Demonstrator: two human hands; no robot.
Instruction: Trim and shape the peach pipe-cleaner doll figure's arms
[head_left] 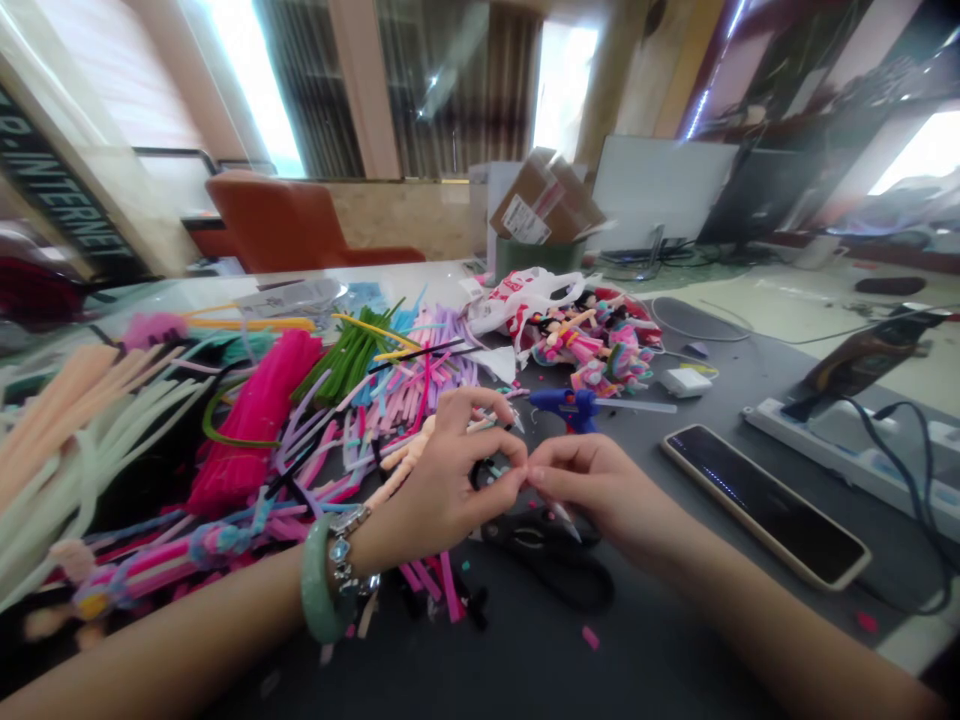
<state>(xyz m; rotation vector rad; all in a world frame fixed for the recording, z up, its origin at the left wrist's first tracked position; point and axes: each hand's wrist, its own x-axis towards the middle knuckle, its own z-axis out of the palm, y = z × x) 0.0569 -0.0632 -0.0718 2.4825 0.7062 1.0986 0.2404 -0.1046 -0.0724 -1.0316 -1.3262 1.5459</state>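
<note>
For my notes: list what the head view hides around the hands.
Head view:
- What left hand and right hand pinch: hidden by fingers.
- Upper end of pale doll: hidden by left hand.
- Front of black scissors: hidden by right hand.
- Elbows: cut off by bottom edge.

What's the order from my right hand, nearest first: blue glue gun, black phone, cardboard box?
Right hand, nearest first:
1. Blue plastic hot glue gun, just beyond the hand.
2. Black smartphone in a tan case, off to its right.
3. Brown cardboard box, far back.
</note>
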